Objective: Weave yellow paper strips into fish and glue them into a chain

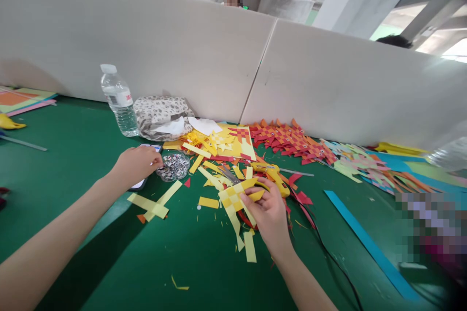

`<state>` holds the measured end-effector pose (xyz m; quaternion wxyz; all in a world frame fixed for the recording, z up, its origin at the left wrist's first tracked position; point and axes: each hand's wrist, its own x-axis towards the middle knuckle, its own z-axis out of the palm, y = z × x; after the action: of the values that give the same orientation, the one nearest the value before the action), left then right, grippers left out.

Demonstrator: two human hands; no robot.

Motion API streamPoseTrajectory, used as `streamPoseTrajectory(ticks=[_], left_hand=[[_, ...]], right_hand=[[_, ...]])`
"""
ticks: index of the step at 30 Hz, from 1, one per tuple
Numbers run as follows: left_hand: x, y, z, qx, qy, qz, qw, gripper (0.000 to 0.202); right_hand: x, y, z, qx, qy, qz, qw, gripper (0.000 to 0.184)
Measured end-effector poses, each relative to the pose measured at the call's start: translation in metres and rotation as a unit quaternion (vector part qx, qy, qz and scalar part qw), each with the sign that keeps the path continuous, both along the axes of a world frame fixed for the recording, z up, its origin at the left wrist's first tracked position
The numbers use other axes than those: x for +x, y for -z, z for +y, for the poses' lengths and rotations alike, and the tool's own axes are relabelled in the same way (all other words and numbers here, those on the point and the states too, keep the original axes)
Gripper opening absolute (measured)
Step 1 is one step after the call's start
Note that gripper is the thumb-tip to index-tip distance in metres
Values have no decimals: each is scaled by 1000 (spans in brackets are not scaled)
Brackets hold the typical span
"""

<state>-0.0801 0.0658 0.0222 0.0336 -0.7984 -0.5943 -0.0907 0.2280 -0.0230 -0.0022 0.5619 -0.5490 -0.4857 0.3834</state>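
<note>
My right hand (268, 216) pinches a woven paper fish (233, 198), checkered in pale and deep yellow, with strips hanging from its lower end. My left hand (136, 167) is at the rim of a clear round dish of googly eyes (173, 165). Its fingertips are pressed together, and whatever they hold is too small to make out. A phone (138, 184) lies partly hidden under that hand. Just behind the woven fish are a yellow glue gun (272, 173) and scissors (230, 175), partly covered by paper scraps.
A water bottle (120, 102) and a patterned pouch (160, 114) stand against the white partition (164, 48). Red-orange woven fish (288, 141) are heaped at the back. A black cord (328, 252) and a blue paper strip (365, 240) lie on the right. People are beyond the partition.
</note>
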Motion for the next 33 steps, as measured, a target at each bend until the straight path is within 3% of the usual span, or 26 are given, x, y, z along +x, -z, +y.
streamPoseTrajectory(ticks=[6, 10, 15, 33], left_hand=[[15, -13, 4, 4, 13, 10, 1000, 24], [34, -12, 15, 7, 69, 18, 997, 25], [50, -9, 28, -1, 78, 55, 995, 23], [63, -5, 40, -18, 65, 94, 993, 23]], right_hand=[[-1, 1, 1, -1, -7, 3, 1000, 51], [0, 1, 1, -2, -5, 2, 1000, 51], [1, 0, 1, 2, -1, 3, 1000, 50], [0, -1, -1, -4, -11, 10, 1000, 49]])
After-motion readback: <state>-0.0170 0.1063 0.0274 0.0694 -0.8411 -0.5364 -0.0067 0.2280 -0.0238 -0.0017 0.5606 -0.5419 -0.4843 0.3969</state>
